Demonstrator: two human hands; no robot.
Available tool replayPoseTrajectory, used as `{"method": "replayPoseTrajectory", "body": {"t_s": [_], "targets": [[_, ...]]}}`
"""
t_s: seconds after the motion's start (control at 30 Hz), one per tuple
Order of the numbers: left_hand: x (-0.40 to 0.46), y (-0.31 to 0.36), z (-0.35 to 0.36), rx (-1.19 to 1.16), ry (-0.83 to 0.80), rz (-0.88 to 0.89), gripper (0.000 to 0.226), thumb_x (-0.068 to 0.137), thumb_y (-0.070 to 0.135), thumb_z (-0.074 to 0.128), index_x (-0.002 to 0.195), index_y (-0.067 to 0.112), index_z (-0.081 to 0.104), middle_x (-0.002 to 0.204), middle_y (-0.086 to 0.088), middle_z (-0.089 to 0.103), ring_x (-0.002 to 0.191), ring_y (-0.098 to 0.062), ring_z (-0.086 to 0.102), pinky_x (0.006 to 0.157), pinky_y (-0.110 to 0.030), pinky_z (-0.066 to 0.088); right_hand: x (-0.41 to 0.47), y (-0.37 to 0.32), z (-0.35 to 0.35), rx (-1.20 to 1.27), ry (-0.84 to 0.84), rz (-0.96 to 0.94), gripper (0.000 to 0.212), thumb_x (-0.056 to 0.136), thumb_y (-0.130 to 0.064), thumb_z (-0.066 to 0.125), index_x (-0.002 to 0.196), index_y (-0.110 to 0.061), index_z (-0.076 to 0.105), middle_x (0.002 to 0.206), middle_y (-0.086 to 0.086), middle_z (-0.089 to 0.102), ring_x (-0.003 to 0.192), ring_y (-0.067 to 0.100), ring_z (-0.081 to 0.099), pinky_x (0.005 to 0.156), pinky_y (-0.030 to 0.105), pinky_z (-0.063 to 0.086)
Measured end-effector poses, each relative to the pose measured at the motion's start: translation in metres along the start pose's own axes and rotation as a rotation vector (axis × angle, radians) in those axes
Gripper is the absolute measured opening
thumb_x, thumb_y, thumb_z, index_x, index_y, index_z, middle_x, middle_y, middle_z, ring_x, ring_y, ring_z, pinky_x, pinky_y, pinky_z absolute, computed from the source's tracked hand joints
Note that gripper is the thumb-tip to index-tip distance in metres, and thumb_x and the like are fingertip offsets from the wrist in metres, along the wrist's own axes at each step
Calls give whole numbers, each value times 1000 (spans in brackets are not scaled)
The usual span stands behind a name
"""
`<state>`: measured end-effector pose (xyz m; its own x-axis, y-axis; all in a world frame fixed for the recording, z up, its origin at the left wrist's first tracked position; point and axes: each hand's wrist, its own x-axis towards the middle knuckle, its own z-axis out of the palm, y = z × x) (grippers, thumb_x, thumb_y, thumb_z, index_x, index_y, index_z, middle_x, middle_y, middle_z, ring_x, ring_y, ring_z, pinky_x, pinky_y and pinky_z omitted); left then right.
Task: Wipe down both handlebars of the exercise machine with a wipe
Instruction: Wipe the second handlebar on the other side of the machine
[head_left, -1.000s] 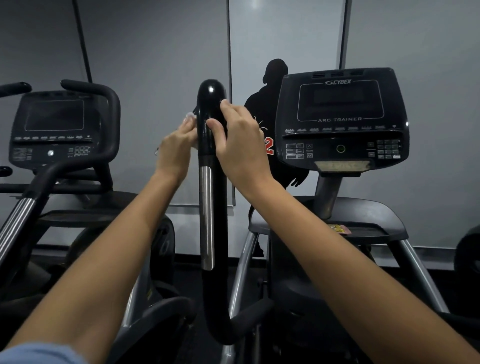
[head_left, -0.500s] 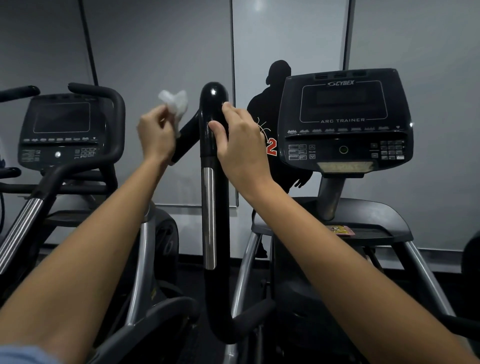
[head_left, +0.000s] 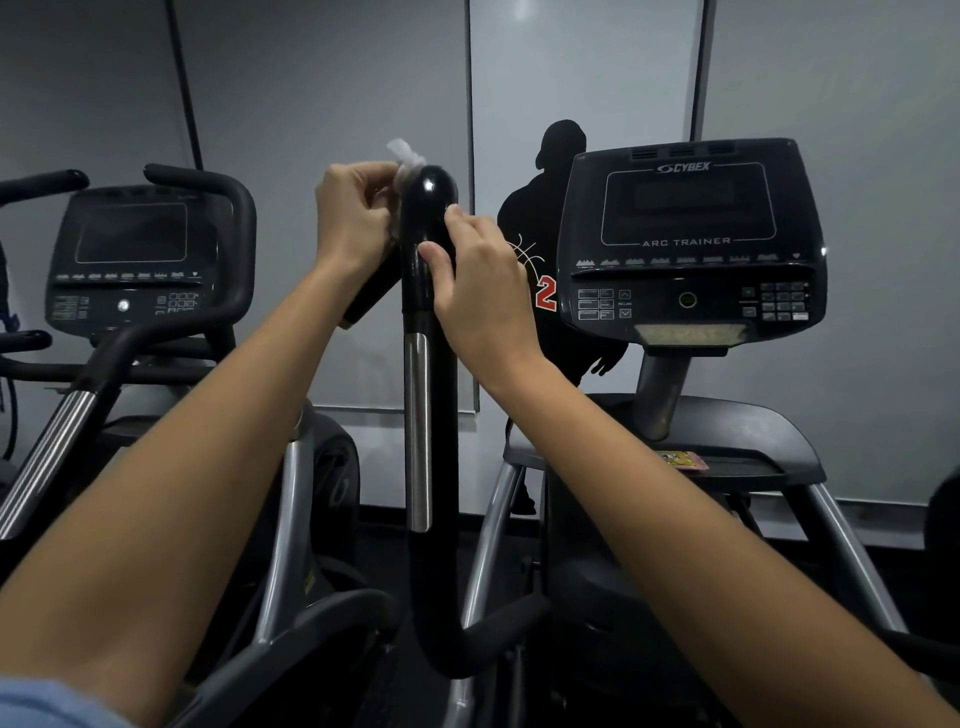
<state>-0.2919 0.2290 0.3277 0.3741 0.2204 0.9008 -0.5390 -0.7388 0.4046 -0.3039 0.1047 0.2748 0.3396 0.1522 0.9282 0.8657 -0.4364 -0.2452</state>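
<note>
Presently: handlebar (head_left: 430, 291), upright, centre, near. Left hand (head_left: 358, 218) pinches wipe (head_left: 404, 158) against the rounded top, left side. Right hand (head_left: 480, 291) loosely curled on the bar below, steadying. Step: wiping first bar, top end. Next, likely: draw wipe down the shaft; second bar not identifiable.

Grey wall panels (head_left: 291, 93) were seen behind, split by dark vertical strips (head_left: 183, 83). A black figure decal (head_left: 550, 223) with a red numeral was noted. Floor (head_left: 519, 530) dark; lighting dim.
</note>
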Motion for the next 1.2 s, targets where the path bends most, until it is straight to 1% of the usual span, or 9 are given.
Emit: {"method": "replayPoseTrajectory", "body": {"t_s": [0.17,0.3,0.5,0.63,0.73,0.83,0.93,1.07,1.2], "targets": [[-24,13,-11,104,33,177,24,92,7,51,108,10,68,79,14,59,62,15,54,65,-7,44,3,-1,-7,22,-55,53,40,95,-22,50,130,-3,49,117,13,58,103,26,56,86,25,38],[-38,14,-20,152,32,274,26,88,1,50,105,6,70,86,5,62,75,0,56,76,-21,50,18,3,-26,154,-131,178,33,91,-20,57,121,-6,60,117,9,64,99,21,61,95,27,40],[-43,17,-17,133,136,257,20,85,6,63,105,4,67,97,-4,55,85,-4,54,78,-7,44,42,4,-21,153,-232,23,40,88,-16,59,127,-12,55,132,6,53,127,26,41,111,38,28],[-47,23,-21,-23,139,213,24,85,15,66,102,2,54,96,-3,60,90,-7,61,82,-20,52,46,0,-15,341,-41,119,15,87,-18,63,91,-6,71,90,5,70,92,21,62,87,29,48],[-63,24,-22,-59,76,72,35,89,21,62,117,5,50,117,-6,56,108,-13,57,91,-25,50,54,4,-29,373,139,233,14,88,-6,56,91,1,68,82,5,65,78,14,58,66,14,42],[-89,20,-18,-4,-30,-31,52,91,22,58,137,9,39,137,-6,46,119,-10,47,98,-20,41,61,18,-43,346,305,318,9,89,-5,53,92,-3,61,75,-1,58,74,20,58,65,15,46],[-107,16,-6,53,-101,-6,56,93,23,53,142,6,32,144,-10,41,131,-17,41,101,-18,36,59,25,-38,340,228,315,7,87,-1,50,90,-5,56,65,-6,49,72,26,61,65,41,57],[-108,19,-3,44,-47,-43,53,93,20,53,140,5,34,142,-11,43,131,-18,41,101,-15,34,50,13,-18,273,95,255,17,87,-8,54,90,-4,70,73,4,65,74,15,59,74,26,50],[-105,16,-8,-13,-127,-73,60,89,18,59,142,8,32,141,-10,45,130,-17,43,103,-19,36,37,7,-14,316,54,161,18,87,-26,64,87,-11,75,55,-14,55,59,2,55,67,22,45]]}}
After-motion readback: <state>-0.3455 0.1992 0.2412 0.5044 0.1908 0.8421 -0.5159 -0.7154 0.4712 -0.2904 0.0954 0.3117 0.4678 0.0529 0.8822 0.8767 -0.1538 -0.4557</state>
